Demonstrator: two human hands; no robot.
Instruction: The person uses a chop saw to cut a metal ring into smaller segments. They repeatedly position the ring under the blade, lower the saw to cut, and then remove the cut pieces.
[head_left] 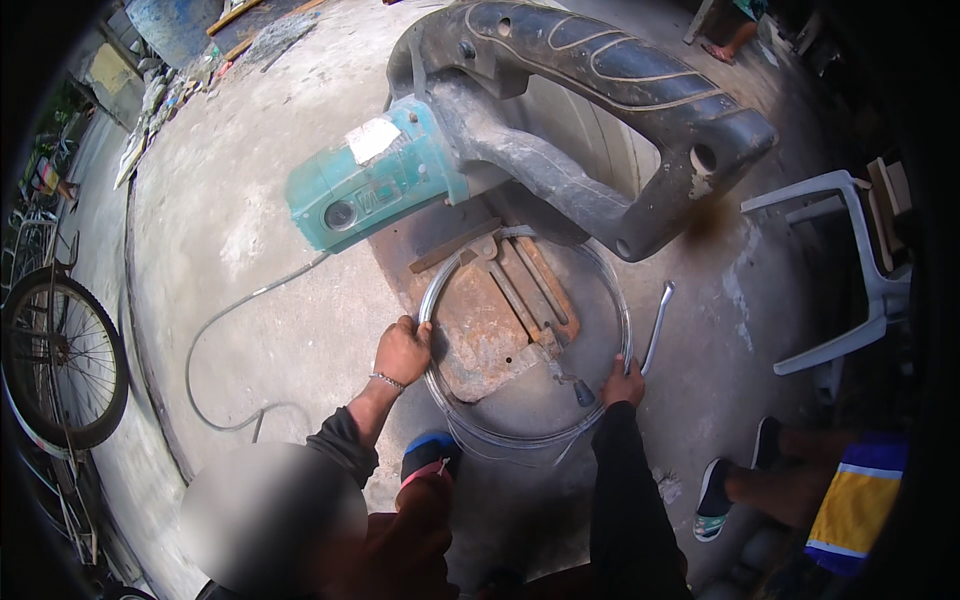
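A large coil of silvery wire (436,385) is held between my hands, its loop ringing the rusty base and clamp of a chop saw. My left hand (403,350), with a chain bracelet at the wrist, is closed on the coil's left side. On the right side of the loop, my right hand (622,385) has its fingers wrapped around the wire. A metal wrench (657,325) lies just beyond that hand. The chop saw (385,180) stands over the far part of the coil, with a teal motor and a black handle (610,75). Some loose strands show along the coil's near edge.
The saw's grey cord (200,335) curves over the concrete floor at left. A bicycle wheel (62,350) stands at the far left. At right are a white plastic chair (850,260) and another person's sandalled foot (712,500). Rubble lies at the back left.
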